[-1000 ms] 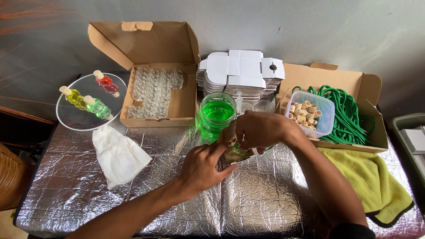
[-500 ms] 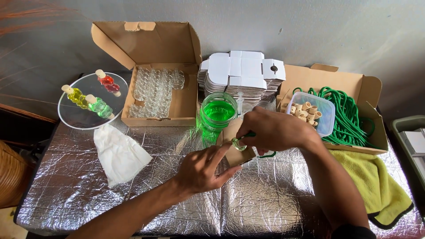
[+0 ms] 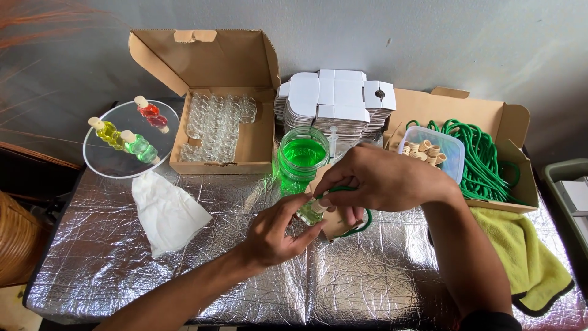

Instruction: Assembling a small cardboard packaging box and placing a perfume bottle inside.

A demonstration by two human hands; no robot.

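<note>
Hands mid-desk | left hand [image 3: 275, 230] fingers clamped on small glass bottle [image 3: 309, 213], held above foil-covered desk [image 3: 184, 270] | right hand [image 3: 383, 181] fingers pinched on bottle's cork with green cord [image 3: 361, 222] looped below | jar of green liquid [image 3: 302, 158] just behind, toward back edge

Foil-covered table [image 3: 184, 288], two cardboard boxes [image 3: 211, 132], glass plate [image 3: 110, 162], white cloth [image 3: 166, 211], green jar [image 3: 301, 159], yellow towel [image 3: 527, 263]

We have 1 view, worn on the head, looking steeply down and forward at the foil-covered table [image 3: 184, 270] from close range, the wall [image 3: 429, 37] beyond.
</note>
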